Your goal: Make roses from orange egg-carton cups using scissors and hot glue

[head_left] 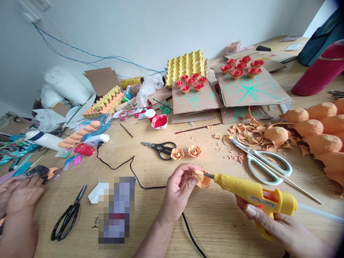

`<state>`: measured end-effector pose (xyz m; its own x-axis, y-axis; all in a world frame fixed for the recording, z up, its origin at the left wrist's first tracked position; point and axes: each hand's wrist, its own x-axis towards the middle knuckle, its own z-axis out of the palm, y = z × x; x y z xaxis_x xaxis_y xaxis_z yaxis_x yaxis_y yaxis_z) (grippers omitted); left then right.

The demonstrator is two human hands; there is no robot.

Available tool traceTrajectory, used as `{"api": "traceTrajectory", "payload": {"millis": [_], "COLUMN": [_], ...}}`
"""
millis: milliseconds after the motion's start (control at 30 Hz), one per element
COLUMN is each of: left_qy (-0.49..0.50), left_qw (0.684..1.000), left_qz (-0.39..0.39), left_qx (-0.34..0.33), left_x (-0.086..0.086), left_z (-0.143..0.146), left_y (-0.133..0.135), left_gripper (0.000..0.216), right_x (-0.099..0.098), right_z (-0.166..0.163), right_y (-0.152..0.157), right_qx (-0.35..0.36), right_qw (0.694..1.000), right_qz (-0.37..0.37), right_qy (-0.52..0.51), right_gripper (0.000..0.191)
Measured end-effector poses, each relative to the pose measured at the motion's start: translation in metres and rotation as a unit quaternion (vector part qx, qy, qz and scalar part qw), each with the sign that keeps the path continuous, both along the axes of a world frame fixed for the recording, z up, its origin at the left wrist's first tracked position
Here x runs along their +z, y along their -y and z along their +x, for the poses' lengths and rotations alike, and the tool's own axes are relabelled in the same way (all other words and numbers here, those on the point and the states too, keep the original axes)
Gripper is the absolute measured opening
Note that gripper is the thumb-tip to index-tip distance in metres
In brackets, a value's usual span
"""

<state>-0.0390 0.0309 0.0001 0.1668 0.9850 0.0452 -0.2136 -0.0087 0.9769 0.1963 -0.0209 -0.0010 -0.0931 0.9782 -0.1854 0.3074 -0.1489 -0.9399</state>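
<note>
Worktop bearing a glue gun held to an orange flower

Taking the held flower as the clock's centre, the wooden worktop is spreading out all round it. An orange egg tray is lying between two and three o'clock. Two cardboard sheets are sitting at one and twelve o'clock, showing green lines and carrying red flowers. A yellow egg tray is standing farther off at twelve, while a crimson bottle is rising at two. Another person's hands are resting at nine.

The glue gun is pointing inward from between three and four. The right hand is gripping its handle, the fingers wrapping round it and partly hiding; whether one is pressing the trigger cannot be told. At eight, the left hand is pinching the orange flower between thumb and fingers, and the nozzle tip is meeting the petals.

White-handled scissors are lying at three, black-handled scissors at ten. Two loose orange flowers are sitting at ten and eleven, just beside those black handles.
</note>
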Motion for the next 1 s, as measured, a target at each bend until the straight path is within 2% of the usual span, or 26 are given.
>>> {"api": "traceTrajectory", "payload": {"millis": [100,267,467,567,733,867,1000], "left_qy": [0.0,0.012,0.034,0.045,0.054,0.025,0.01], "left_qw": [1.0,1.0,0.999,0.998,0.997,0.999,1.0], "left_qz": [-0.004,-0.006,-0.023,-0.04,-0.049,-0.021,-0.012], "left_qx": [0.012,0.013,0.012,0.012,0.016,0.01,0.022], "left_x": [0.001,0.003,-0.001,-0.002,0.001,0.003,0.003], "left_z": [0.001,0.003,0.001,0.001,0.003,0.003,0.003], "left_y": [0.001,0.002,0.001,0.002,0.003,0.002,0.002], "left_gripper": [0.016,0.018,0.02,0.021,0.022,0.02,0.018], "right_x": [-0.001,-0.003,-0.003,-0.002,-0.004,-0.004,-0.002], "right_z": [0.001,-0.004,-0.008,-0.005,0.003,0.0,-0.005], "right_y": [0.0,0.005,0.006,0.004,0.0,0.002,0.005], "right_qx": [-0.002,-0.042,-0.075,-0.057,0.027,-0.01,-0.011], "right_qw": [1.0,0.999,0.997,0.998,1.0,1.0,0.999], "right_qz": [-0.005,0.015,0.001,-0.005,-0.008,-0.009,-0.008], "right_qy": [0.014,0.007,-0.007,-0.005,0.006,-0.02,-0.047], "right_gripper": [0.042,0.048,0.044,0.046,0.041,0.045,0.048]}}
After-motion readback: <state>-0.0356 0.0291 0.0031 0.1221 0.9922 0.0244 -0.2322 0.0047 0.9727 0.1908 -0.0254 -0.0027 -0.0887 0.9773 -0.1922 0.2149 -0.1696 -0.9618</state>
